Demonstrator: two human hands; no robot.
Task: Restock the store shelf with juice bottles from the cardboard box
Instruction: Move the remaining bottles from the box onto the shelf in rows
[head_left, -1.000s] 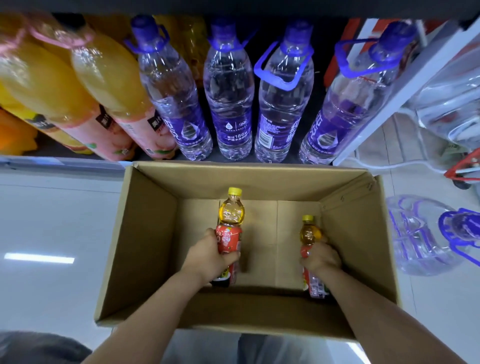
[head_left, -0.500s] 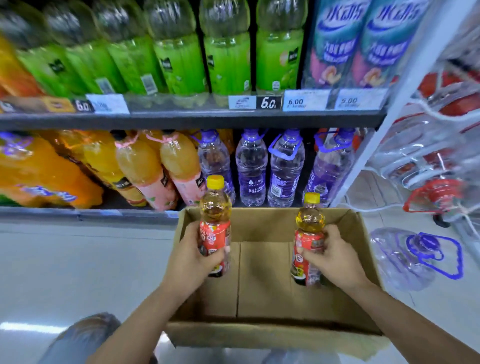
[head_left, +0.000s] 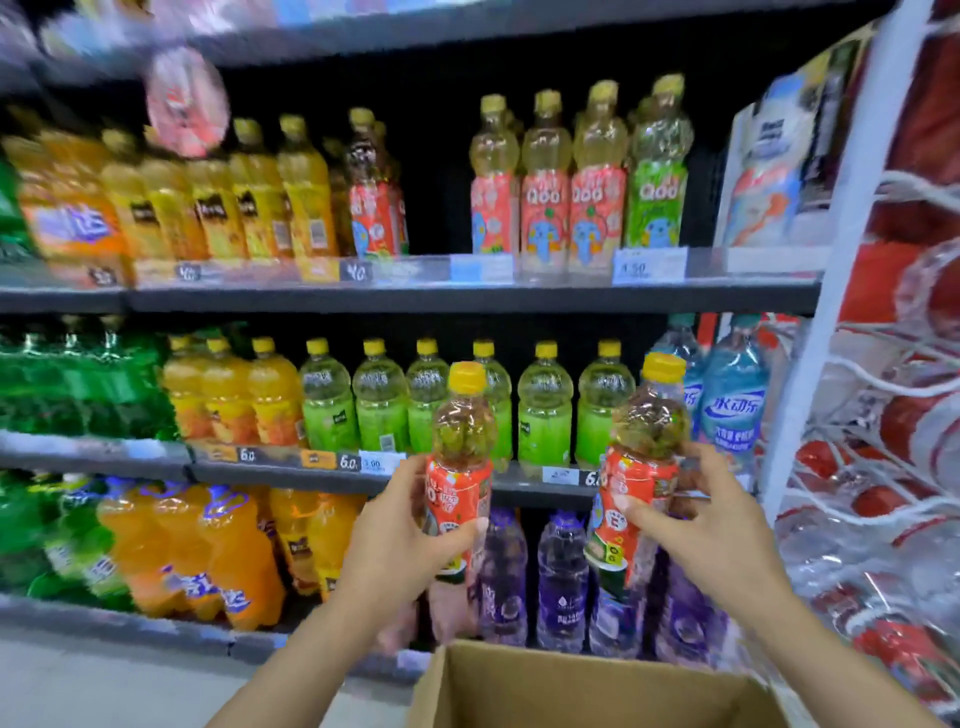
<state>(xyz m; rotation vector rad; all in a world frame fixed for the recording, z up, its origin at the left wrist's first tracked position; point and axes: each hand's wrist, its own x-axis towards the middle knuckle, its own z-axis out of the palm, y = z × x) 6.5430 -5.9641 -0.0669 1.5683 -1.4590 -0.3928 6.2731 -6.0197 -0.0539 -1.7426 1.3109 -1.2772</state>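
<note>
My left hand (head_left: 400, 540) grips a juice bottle (head_left: 460, 457) with a yellow cap and red label, held upright. My right hand (head_left: 696, 525) holds a second, matching juice bottle (head_left: 641, 467) by its label, tilted slightly left. Both bottles are raised in front of the middle shelf. The cardboard box (head_left: 587, 686) stands open on the floor below my hands. On the upper shelf (head_left: 467, 293) a row of similar red-labelled bottles (head_left: 374, 208) stands with a dark gap (head_left: 439, 208) to its right.
Pink and green Qoo bottles (head_left: 597, 208) stand right of the gap. The middle shelf holds green and orange drinks (head_left: 379, 410), the bottom one purple water bottles (head_left: 561, 582) and orange soda (head_left: 208, 545). A white rack post (head_left: 841, 260) with large water jugs (head_left: 883, 519) stands at the right.
Both hands lifted the two bottles out of the box and up to shelf height. My view swung up from the box to the shelves.
</note>
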